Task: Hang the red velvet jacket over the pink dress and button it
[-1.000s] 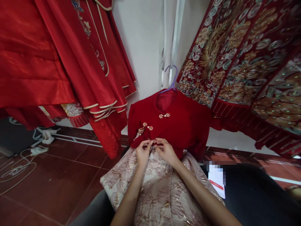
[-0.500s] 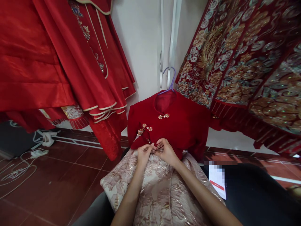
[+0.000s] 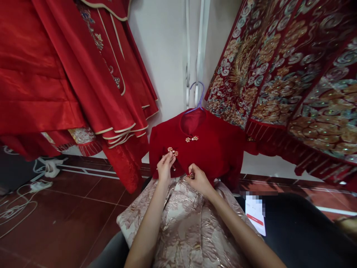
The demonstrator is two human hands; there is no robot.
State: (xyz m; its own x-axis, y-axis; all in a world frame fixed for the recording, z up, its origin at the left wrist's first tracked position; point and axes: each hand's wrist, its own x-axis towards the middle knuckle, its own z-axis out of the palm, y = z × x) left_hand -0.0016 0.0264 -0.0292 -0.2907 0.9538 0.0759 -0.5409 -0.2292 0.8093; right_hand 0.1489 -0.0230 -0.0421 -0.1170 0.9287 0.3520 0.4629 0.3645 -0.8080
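A dark red velvet jacket on a purple hanger lies in front of me, over a pale pink and gold brocade skirt. Pearl clasps run down its front: one at the collar, one lower left. My left hand rests on the jacket's flap just under that lower clasp, fingers curled on the cloth. My right hand pinches a small pearl clasp at the jacket's lower edge.
Red satin robes hang at the left. Heavily embroidered red and gold garments hang at the right. A white wall stands behind. White cables lie on the red tiled floor. A white tag lies on a black surface at right.
My left hand has let go of the lowest clasp and moved up and left to the flap near the second clasp. My right hand stays at the lowest clasp.
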